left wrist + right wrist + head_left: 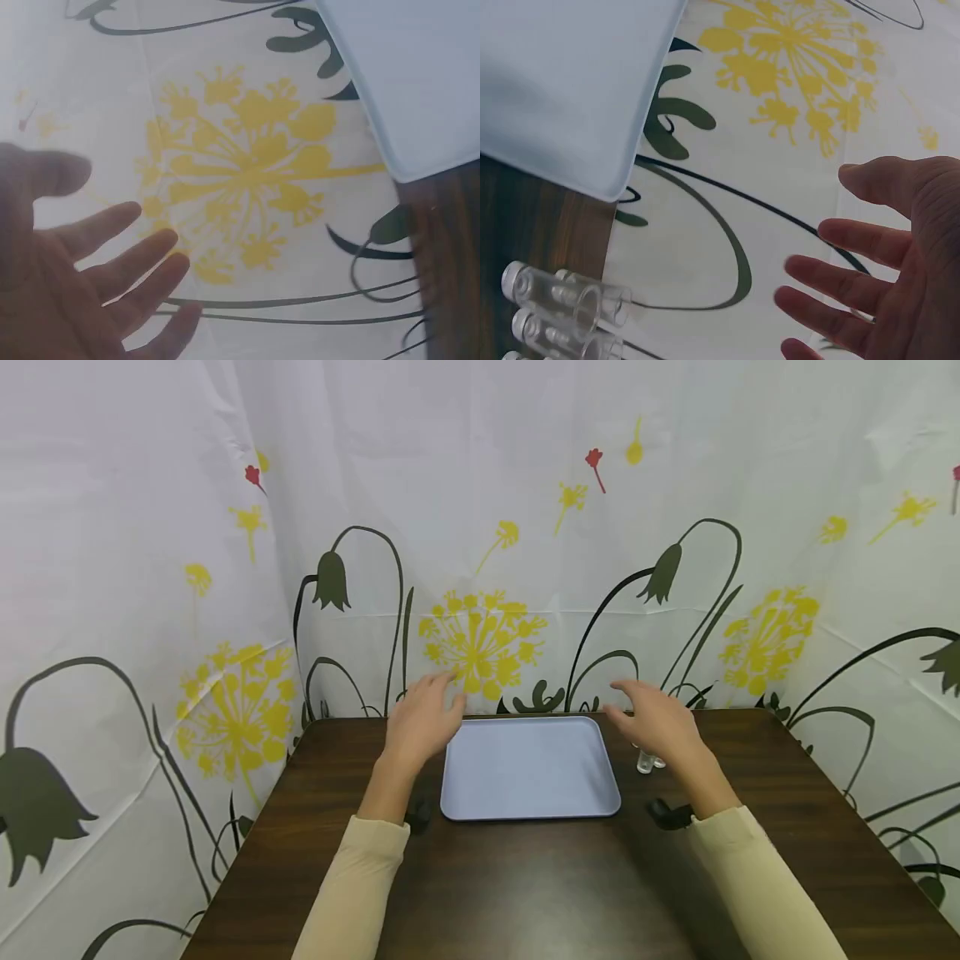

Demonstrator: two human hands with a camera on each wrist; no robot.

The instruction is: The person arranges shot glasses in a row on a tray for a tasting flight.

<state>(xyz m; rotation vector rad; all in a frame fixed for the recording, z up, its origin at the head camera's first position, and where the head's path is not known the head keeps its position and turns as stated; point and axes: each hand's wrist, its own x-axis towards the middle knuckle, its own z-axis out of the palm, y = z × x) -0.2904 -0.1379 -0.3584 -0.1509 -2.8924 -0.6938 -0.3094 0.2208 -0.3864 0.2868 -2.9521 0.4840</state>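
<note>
A light blue-grey rectangular tray (531,768) lies flat at the far side of the dark wooden table. My left hand (422,718) hovers by its left far corner, fingers spread and holding nothing; the left wrist view shows the same hand (97,277) apart from the tray. Past the tray's right side my right hand (656,718) is raised, its fingers (832,277) spread with nothing between them. Below that hand stand several small clear vials (555,300), partly hidden by it in the head view. Their contents are too blurred to tell.
Beyond the table (540,885) hangs a white curtain (465,460) printed with flowers, close to the table's far edge. Black straps (667,814) show at the wrists.
</note>
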